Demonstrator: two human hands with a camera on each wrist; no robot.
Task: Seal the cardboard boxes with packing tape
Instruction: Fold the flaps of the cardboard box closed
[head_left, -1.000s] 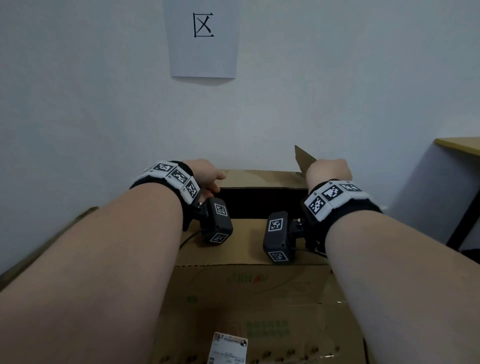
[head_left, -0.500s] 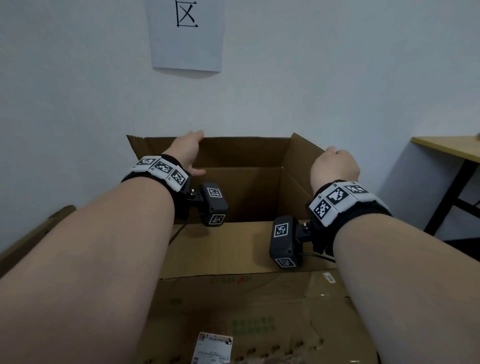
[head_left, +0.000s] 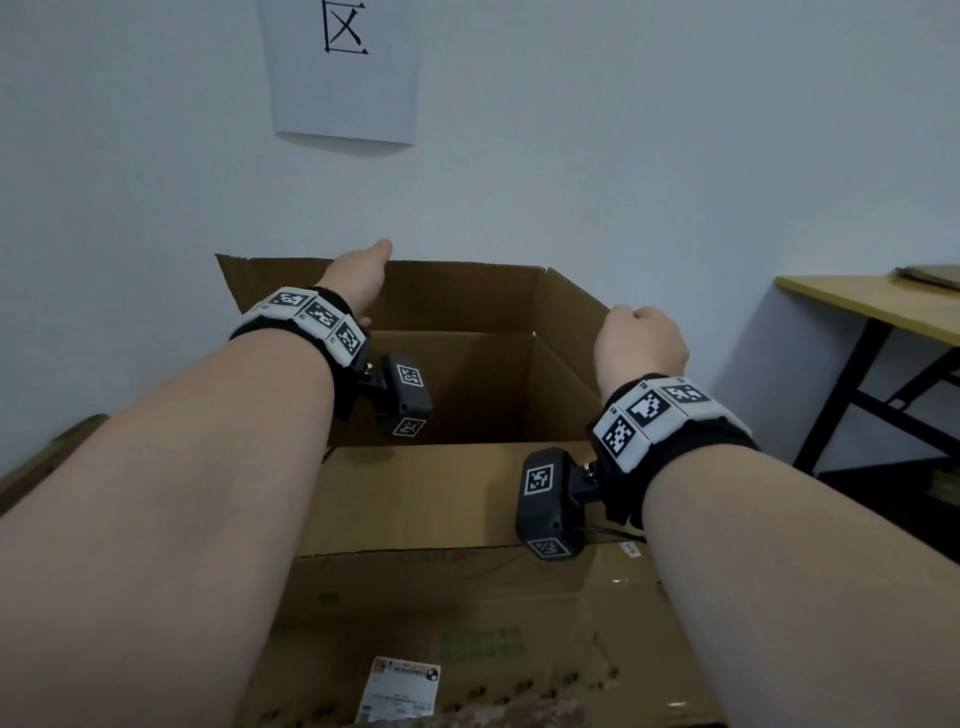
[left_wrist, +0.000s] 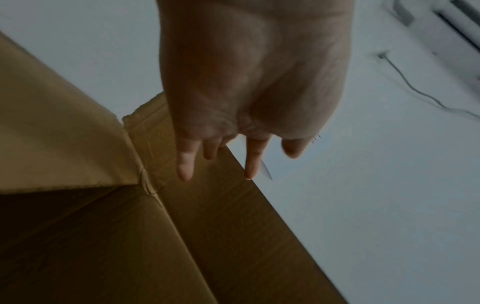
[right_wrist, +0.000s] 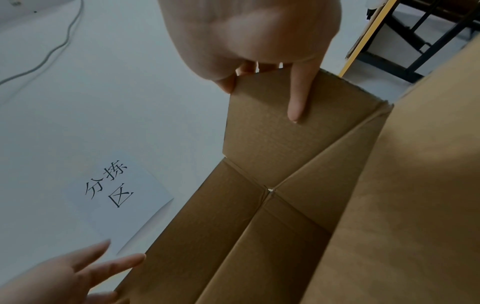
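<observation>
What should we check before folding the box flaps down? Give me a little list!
1. Right hand has a grip on the side flap: ok, thumb and finger pinch its top edge.
2. Left hand on the far flap: ok, straight fingers rest against it, not gripping.
3. Flaps standing up, ready to fold: ok, both are raised over the open cardboard box.
4. Near flap out of the way: ok, it lies folded outward towards the person.
5. Box empty inside: cannot tell, the bottom is hidden.
6. Packing tape within reach: cannot tell, none shows in any view.
</observation>
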